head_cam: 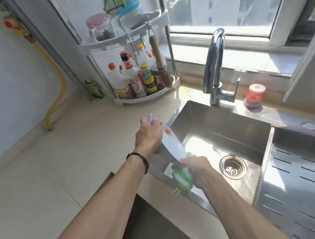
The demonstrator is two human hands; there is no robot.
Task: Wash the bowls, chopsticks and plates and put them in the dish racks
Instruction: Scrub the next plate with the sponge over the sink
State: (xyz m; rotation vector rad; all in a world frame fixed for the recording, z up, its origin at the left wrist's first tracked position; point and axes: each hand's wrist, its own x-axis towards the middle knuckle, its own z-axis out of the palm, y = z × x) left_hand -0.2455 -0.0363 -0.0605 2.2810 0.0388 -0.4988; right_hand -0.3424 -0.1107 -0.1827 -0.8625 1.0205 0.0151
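A white plate (172, 143) with a red flower pattern on its rim stands on edge over the left rim of the steel sink (221, 130). My left hand (149, 134) grips the plate's far rim from behind, and a blue-rimmed edge shows above the fingers. Gripped in my right hand (198, 170) is a green scrubbing cloth (181, 177), which it presses against the plate's near lower edge. No bowls or chopsticks are visible.
A chrome faucet (214, 63) arches over the sink, whose drain (233, 167) lies to the right of my hands. A perforated steel draining tray (301, 178) sits at right. A red dish brush (254, 98) and a corner rack of sauce bottles (139, 76) stand behind.
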